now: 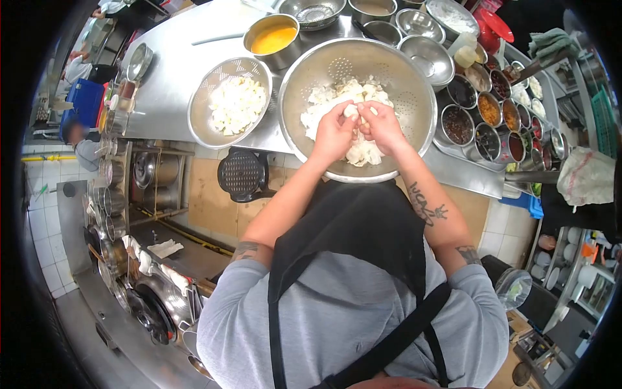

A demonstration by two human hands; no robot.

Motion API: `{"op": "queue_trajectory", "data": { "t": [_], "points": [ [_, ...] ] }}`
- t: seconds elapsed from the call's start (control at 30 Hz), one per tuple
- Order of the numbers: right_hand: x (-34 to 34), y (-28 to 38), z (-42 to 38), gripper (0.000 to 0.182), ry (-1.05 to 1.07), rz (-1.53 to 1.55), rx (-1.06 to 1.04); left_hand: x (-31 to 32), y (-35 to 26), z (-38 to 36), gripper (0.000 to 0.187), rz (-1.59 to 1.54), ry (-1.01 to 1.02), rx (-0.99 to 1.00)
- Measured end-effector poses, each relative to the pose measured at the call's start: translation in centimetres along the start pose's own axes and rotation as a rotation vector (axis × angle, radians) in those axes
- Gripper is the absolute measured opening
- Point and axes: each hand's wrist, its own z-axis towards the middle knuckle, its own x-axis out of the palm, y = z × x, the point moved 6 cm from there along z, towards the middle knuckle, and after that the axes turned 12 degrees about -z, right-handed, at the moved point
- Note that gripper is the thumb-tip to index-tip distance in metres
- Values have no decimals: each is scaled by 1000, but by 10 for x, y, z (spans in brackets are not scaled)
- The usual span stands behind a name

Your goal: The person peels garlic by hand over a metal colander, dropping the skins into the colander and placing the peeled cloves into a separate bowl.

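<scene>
Both of my hands are over a large perforated metal colander (pixel 293 84) that holds a heap of whitish food pieces (pixel 363 154). My left hand (pixel 336 128) has its fingers closed in a pinch around a small whitish food piece (pixel 350 111). Fingertips nearly meeting it, my right hand (pixel 382 124) is pinched on the same piece from the other side. The exact kind of food is not clear. A smaller colander (pixel 196 107) to the left contains chopped pale white and yellowish pieces (pixel 236 105).
A metal pot (pixel 285 59) of orange-yellow liquid stands behind the colanders. Steel bowls (pixel 426 59) and several ingredient containers (pixel 458 124) crowd the right of the metal counter (pixel 170 84). Below the counter edge is a black stool (pixel 242 174). Another person (pixel 83 146) is at far left.
</scene>
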Motion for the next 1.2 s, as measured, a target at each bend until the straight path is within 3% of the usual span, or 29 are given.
{"op": "queue_trajectory", "data": {
  "t": [0.03,0.13,0.23,0.33,0.53,0.63,0.73,0.83,0.9,1.0,1.03,1.17,1.2],
  "points": [
    [0,0,-1,27,-11,17,11,0,-2,-1,29,-69,3,-58],
    [1,3,0,31,-50,-297,11,-2,-11,3,28,397,89,149],
    [0,6,4,33,-70,-605,-178,4,-20,-1,28,703,180,157],
    [0,7,5,32,-112,-664,-300,2,-17,-3,28,527,155,135],
    [-1,4,2,28,-124,-581,-280,4,-22,-4,25,391,164,116],
    [-1,0,3,25,-68,-407,-215,1,-19,-2,31,369,205,15],
    [0,10,-3,25,12,-222,-126,-1,-10,4,33,276,174,33],
    [10,12,-2,21,-2,-101,-211,0,-19,6,35,384,92,269],
    [11,13,-2,17,-6,-42,-208,2,-22,6,33,362,48,285],
    [11,18,-6,17,74,97,-121,4,-42,-1,30,283,76,-36],
    [11,18,-5,20,71,69,-125,0,-30,5,25,256,91,15],
    [15,24,-5,22,221,415,17,-21,13,12,19,-525,50,-354],
    [20,28,0,22,219,463,43,-27,13,12,19,-519,6,-368]
  ]
}}
